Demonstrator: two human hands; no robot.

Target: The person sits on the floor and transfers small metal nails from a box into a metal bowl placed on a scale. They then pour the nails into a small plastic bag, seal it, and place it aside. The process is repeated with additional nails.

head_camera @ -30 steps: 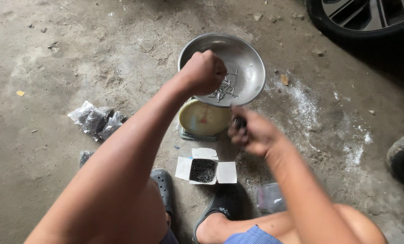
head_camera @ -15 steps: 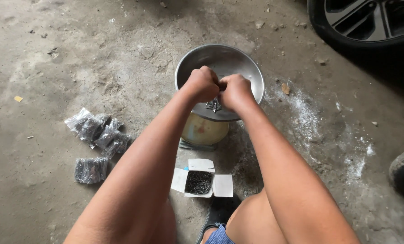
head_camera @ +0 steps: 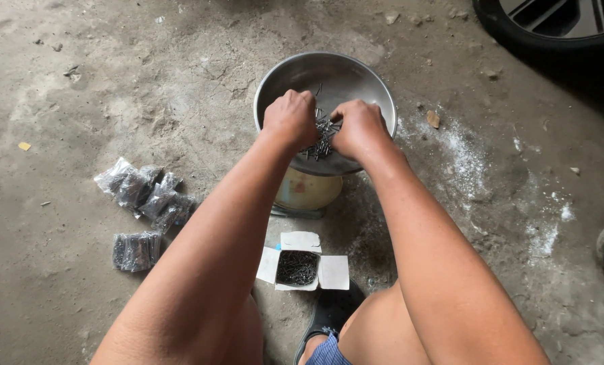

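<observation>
Two hands working over one bowl, pretty much. Far left on the concrete floor [head_camera: 65, 101]: clear plastic packets [head_camera: 146, 189] of small dark nails in a loose heap, plus one flatter packet [head_camera: 136, 250] just below them. Next over, left hand [head_camera: 290, 118] curled into a closed grip on a bunch of thin dark nails [head_camera: 321, 135], knuckles up, right above the bowl's middle. Nails fanned out between both fists, some hanging down toward the bottom of the metal bowl [head_camera: 342, 74]. Bowl sat on top of a yellowish round tub [head_camera: 309, 191]. Lower down, between the forearms, small open white cardboard box [head_camera: 302, 268] full of the same nails, flaps spread. Right hand [head_camera: 357, 128] also clenched, pinching the other side of the bunch, nearly touching the left. Scattered white powder [head_camera: 464, 152] on the floor further right, dark tyre [head_camera: 552, 27] up in the corner.
</observation>
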